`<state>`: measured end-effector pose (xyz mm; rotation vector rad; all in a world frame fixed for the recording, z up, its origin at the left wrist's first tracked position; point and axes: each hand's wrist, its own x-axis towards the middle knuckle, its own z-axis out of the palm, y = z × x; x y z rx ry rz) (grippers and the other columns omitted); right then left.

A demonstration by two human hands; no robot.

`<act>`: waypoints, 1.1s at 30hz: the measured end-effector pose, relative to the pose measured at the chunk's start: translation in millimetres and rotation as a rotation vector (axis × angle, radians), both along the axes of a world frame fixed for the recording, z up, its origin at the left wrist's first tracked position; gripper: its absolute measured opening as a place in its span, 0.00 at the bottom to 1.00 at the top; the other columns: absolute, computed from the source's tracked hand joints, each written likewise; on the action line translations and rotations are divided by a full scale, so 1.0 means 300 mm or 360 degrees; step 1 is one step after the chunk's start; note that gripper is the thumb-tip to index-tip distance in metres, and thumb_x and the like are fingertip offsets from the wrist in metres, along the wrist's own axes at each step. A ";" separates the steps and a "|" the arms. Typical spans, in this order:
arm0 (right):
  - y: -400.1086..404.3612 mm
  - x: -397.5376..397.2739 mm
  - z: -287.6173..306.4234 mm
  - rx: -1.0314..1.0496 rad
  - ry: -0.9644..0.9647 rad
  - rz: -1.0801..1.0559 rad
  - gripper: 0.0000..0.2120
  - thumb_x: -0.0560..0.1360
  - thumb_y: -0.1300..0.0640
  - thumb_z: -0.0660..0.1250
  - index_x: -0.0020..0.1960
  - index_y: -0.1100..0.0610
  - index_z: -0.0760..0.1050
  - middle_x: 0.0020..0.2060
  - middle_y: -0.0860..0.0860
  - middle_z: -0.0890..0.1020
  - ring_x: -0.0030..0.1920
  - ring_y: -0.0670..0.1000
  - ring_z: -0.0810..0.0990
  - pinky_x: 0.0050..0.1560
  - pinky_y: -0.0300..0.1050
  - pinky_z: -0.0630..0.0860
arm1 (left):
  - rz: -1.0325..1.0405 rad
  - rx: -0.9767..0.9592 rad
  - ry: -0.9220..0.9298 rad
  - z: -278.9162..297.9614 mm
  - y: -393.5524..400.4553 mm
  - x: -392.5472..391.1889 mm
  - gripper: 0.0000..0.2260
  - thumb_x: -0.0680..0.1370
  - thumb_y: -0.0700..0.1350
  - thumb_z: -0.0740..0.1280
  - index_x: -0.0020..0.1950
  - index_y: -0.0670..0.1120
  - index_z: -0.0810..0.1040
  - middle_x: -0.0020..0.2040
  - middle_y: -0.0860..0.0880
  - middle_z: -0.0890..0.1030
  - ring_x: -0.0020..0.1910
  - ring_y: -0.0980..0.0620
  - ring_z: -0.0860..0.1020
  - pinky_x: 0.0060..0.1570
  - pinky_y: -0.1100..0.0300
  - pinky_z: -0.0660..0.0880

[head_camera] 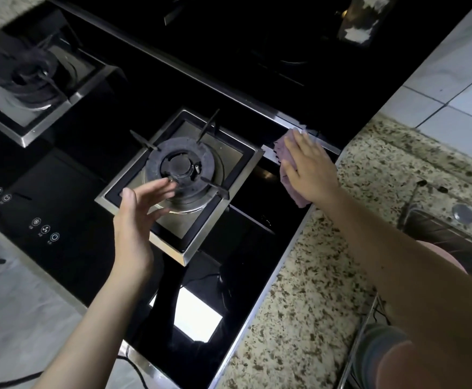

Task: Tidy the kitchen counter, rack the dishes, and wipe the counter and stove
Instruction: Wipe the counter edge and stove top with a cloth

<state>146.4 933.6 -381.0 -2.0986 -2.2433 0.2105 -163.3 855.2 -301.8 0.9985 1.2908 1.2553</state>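
1. Containers first: the only thing like one is the dark sink basin [453, 242] sunk into the speckled beige granite worktop [307, 290] at the right edge; its inside is too dark to say what's in it, though something pink [439, 254] pokes out behind the forearm; can't tell what that is.
2. The rag: a small purple-pink cleaning cloth [290, 175] lies flat on the glossy black glass stove top [257, 220], right at its far right corner, up against the steel trim strip along the back edge and just beside the worktop's edge.
3. The right hand [307, 167] sits directly on top of the cloth, palm down, fingers straight and spread, pressing it onto the glass; cloth edges stick out on the left of the fingers and below the heel of the hand.
4. The left hand [136, 217] hovers over the near left corner of the closer burner's steel frame, fingers loose and a bit blurry, gripping nothing; can't tell whether the fingertips touch the grate.
5. Counts: two hands; one cloth; two gas burners, the closer square-framed one [178, 169] mid-stove and a second one [33, 77] at the far left corner; six small white touch icons [45, 229] in two groups of three along the stove's front edge.
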 end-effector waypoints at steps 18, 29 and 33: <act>-0.191 -0.100 0.022 0.0070 0.0379 0.0277 0.22 0.82 0.55 0.47 0.74 0.57 0.61 0.75 0.51 0.61 0.75 0.48 0.56 0.76 0.48 0.54 | -0.0092 0.0004 -0.0041 -0.036 0.021 0.011 0.26 0.78 0.58 0.46 0.53 0.45 0.78 0.56 0.42 0.80 0.57 0.46 0.78 0.54 0.55 0.74; -0.437 -0.332 0.049 0.0051 0.0639 0.0267 0.19 0.81 0.61 0.53 0.71 0.59 0.68 0.72 0.51 0.66 0.74 0.48 0.61 0.75 0.43 0.55 | -0.0186 -0.0003 -0.0152 -0.025 -0.053 -0.061 0.26 0.78 0.60 0.47 0.51 0.44 0.78 0.55 0.43 0.81 0.55 0.46 0.79 0.51 0.57 0.75; -0.526 -0.416 0.064 0.0047 0.0795 0.0249 0.19 0.80 0.62 0.53 0.68 0.61 0.71 0.71 0.53 0.69 0.73 0.49 0.64 0.73 0.44 0.57 | -0.0211 -0.0017 -0.0176 -0.019 -0.090 -0.103 0.26 0.78 0.60 0.47 0.50 0.44 0.79 0.53 0.45 0.82 0.55 0.47 0.79 0.52 0.56 0.74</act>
